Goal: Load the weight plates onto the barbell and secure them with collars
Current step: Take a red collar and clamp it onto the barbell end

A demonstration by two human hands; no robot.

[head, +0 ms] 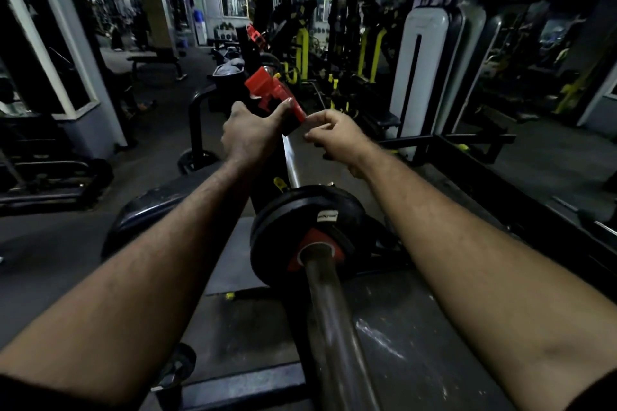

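My left hand grips the red plastic clamp collar, held up above the far stretch of the steel barbell. My right hand is loosely curled just right of it, pinching its lower tip. Near end: black round weight plate on the sleeve, second red collar tight against it. Bare bar between plate and hands.

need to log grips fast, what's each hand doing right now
Left hand: closed on the red plastic barbell collar, held up above the steel barbell.
Right hand: fingers curled, pinching at the collar's lower tip; whether it truly grips cannot be told.
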